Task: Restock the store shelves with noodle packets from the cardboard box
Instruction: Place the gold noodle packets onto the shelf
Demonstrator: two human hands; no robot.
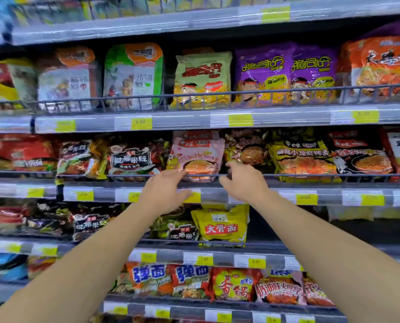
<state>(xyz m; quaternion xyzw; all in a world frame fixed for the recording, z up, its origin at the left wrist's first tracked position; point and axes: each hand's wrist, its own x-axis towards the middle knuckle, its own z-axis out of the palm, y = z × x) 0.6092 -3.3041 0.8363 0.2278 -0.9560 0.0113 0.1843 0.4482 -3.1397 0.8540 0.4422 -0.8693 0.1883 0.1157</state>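
Pink noodle packet [198,157] on shelf [217,177], left hand [165,192] fingers relaxed, right hand [243,181] seemingly curled at rail

I see a pale pink plastic noodle packet [198,155] printed with an orange bowl picture, beside a black-and-yellow crinkled noodle packet [302,157]. Above stand two purple snack bags [287,73] with yellow lettering and a light green bag [202,78] lettered red. Bright yellow price tags [141,123] dot the grey metal shelf edges [182,121].
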